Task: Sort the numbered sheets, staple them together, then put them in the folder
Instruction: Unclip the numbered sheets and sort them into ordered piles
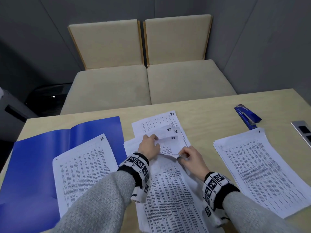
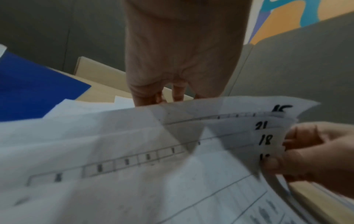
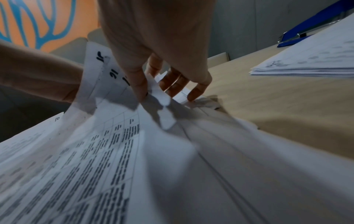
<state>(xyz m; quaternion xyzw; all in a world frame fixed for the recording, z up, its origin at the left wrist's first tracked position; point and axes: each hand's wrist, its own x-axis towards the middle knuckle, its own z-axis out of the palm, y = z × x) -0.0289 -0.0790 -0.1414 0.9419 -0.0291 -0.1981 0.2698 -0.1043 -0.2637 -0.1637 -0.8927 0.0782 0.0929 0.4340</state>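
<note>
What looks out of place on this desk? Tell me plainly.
The sheet marked 12 lies among 22, 23 and 24 in the splayed middle pile, out of sequence. The right hand is bending up corners there.

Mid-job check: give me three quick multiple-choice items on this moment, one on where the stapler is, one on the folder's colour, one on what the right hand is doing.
1. Where is the stapler?
A. on the folder
B. on the table, beyond the right stack
C. in the left hand

2. What colour is the folder?
A. red
B. green
C. blue

3. What is the right hand doing?
A. pinching lifted sheet corners
B. resting flat on the table
C. gripping the stapler

Answers:
1 B: it lies untouched on the table past the right stack topped by sheet 1.
2 C: the open folder at the left is blue.
3 A: its fingers pinch the raised corners of the middle pile, while the left hand spreads the sheets.
</note>
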